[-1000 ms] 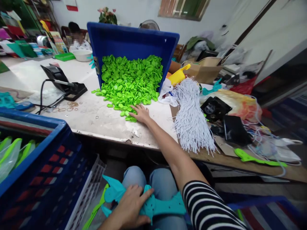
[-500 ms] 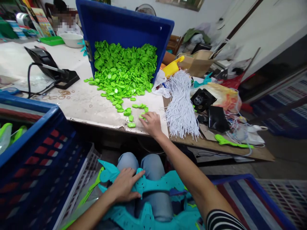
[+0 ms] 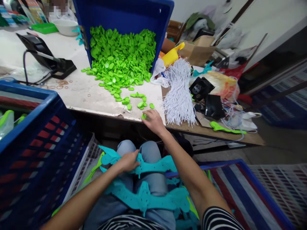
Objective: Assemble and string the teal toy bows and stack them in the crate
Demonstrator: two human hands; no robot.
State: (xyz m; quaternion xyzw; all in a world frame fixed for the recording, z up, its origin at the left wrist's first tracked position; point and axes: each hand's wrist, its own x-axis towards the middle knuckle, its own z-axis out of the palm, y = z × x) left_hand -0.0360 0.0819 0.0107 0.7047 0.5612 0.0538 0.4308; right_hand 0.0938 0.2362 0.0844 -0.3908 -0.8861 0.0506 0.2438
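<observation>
At the table's front edge my right hand (image 3: 153, 121) pinches a small green plastic piece (image 3: 144, 116) between thumb and fingers. A few loose green pieces (image 3: 141, 104) lie just beyond it, and a large heap of them (image 3: 122, 60) spills from a tipped blue crate (image 3: 122, 16). On my lap my left hand (image 3: 129, 160) is closed on a flat turquoise plastic part (image 3: 155, 166) dotted with small holes. A second turquoise part (image 3: 144, 198) of like shape rests nearer my body, across my thighs.
A bundle of white cords (image 3: 179, 92) lies right of the heap, by a yellow scoop (image 3: 172, 55). To the left stand a black soldering-iron-like stand (image 3: 63, 68) and a blue crate (image 3: 55, 105). A striped-lined crate (image 3: 242, 191) is at lower right. Another person sits across the table.
My right hand has drawn a green piece to the table edge and pinched it. My left hand, spread over the turquoise part before, has closed on it. The view has tilted down.
</observation>
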